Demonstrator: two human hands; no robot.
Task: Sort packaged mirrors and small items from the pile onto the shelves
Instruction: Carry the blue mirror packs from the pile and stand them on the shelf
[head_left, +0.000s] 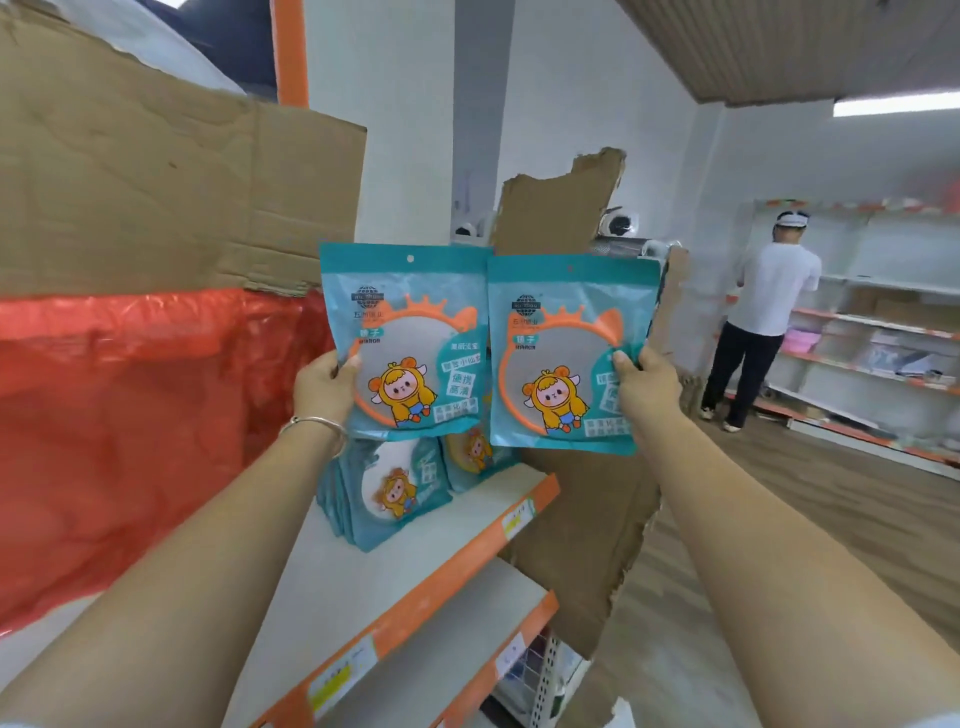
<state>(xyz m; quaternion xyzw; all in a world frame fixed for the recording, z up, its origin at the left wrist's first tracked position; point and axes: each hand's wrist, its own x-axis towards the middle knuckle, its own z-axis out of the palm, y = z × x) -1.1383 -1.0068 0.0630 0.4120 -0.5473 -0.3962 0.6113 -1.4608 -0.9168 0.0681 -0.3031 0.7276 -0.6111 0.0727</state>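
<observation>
Hovering mid-placement: pinched mirror packets (410, 332) in left hand (324, 387) and right hand (647, 387) above shelved stack (384, 493); likely needed lowering upright alongside.

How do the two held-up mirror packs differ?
The left pack sits higher; the right pack lower, overlapping its edge. The left hand grips the left pack's left edge; the right hand pinches the right pack's right edge. Both share teal packaging, orange-rimmed mirror, cartoon figure.

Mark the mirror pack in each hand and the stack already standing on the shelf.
left pack (402, 353): head view, middle of its clear window.
right pack (561, 348): head view, middle of its clear window.
shelf stack (397, 493): head view, on the front pack's cartoon figure.
</observation>
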